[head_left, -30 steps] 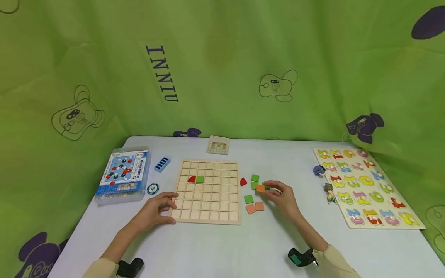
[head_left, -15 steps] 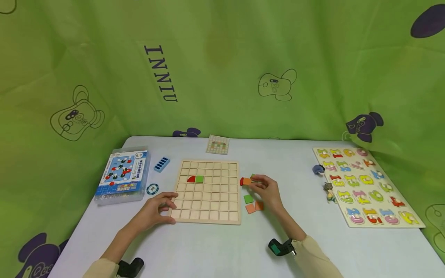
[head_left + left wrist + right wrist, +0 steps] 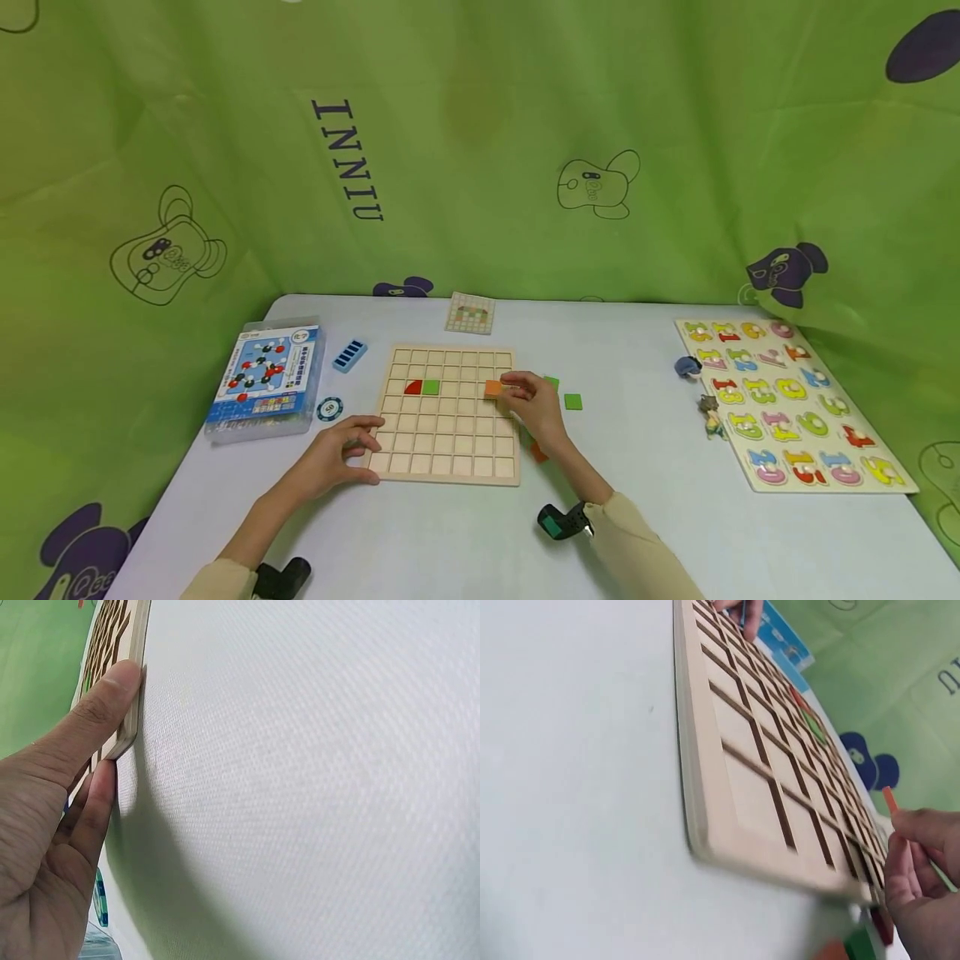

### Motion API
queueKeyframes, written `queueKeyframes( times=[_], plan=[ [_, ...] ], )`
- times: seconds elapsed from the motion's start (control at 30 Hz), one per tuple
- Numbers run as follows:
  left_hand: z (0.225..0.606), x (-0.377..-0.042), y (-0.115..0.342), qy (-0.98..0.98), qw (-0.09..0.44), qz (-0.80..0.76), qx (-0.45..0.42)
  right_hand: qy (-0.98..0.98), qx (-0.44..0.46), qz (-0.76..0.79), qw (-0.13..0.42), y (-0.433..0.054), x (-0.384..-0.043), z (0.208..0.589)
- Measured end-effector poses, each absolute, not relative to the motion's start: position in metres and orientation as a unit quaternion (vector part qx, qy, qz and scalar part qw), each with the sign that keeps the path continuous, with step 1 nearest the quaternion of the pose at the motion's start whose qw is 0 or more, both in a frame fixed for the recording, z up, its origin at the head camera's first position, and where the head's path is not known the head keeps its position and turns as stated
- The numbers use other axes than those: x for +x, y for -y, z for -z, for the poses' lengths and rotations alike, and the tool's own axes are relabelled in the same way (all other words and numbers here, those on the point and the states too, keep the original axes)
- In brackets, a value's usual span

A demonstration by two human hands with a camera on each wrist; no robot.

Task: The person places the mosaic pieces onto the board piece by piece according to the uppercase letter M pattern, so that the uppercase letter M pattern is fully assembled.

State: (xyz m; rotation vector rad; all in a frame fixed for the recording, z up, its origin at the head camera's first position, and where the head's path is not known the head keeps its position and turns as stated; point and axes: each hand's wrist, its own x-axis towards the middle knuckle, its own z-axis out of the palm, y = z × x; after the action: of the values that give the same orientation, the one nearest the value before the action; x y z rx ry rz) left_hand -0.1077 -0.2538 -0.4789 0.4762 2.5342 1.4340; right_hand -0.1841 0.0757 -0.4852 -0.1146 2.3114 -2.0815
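Note:
A wooden grid board (image 3: 450,442) lies on the table with a red quarter-round tile (image 3: 413,387) and a green square tile (image 3: 431,387) side by side in it. My left hand (image 3: 339,452) holds the board's near left corner between thumb and fingers; the thumb lies along its edge in the left wrist view. Over the board's right side, my right hand (image 3: 537,408) pinches an orange square tile (image 3: 492,389). A thin green tile edge (image 3: 942,877) shows within that hand in the right wrist view. Loose beside the board are a green tile (image 3: 573,402) and a partly hidden orange tile (image 3: 538,452).
A small pattern card (image 3: 470,313) lies behind the board. To the left are a boxed molecule set (image 3: 262,379), a blue block (image 3: 349,355) and a round chip (image 3: 329,407). A number puzzle board (image 3: 795,408) and two small figures (image 3: 710,416) occupy the right.
My right hand has moved left from the loose tiles to above the board, carrying the orange tile. The left hand and the board have stayed in place.

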Motion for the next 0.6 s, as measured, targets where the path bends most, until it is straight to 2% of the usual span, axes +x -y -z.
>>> queueKeyframes(
  times=[0.23, 0.37, 0.47, 0.6],
  plan=[
    [0.479, -0.106, 0.256, -0.858, 0.095, -0.479, 0.158, -0.761, -0.089, 0.643, -0.002, -0.046, -0.177, 0.461],
    [0.478, -0.106, 0.257, -0.858, 0.094, -0.478, 0.161, -0.786, -0.138, 0.601, -0.042, -0.033, -0.187, 0.472],
    [0.478, -0.106, 0.256, -0.856, 0.097, -0.481, 0.161, -0.803, -0.153, 0.573, -0.055, -0.026, -0.198, 0.487],
    [0.478, -0.107, 0.255, -0.857, 0.1, -0.48, 0.16, -0.817, -0.166, 0.549, -0.065, -0.021, -0.201, 0.488]
  ],
)
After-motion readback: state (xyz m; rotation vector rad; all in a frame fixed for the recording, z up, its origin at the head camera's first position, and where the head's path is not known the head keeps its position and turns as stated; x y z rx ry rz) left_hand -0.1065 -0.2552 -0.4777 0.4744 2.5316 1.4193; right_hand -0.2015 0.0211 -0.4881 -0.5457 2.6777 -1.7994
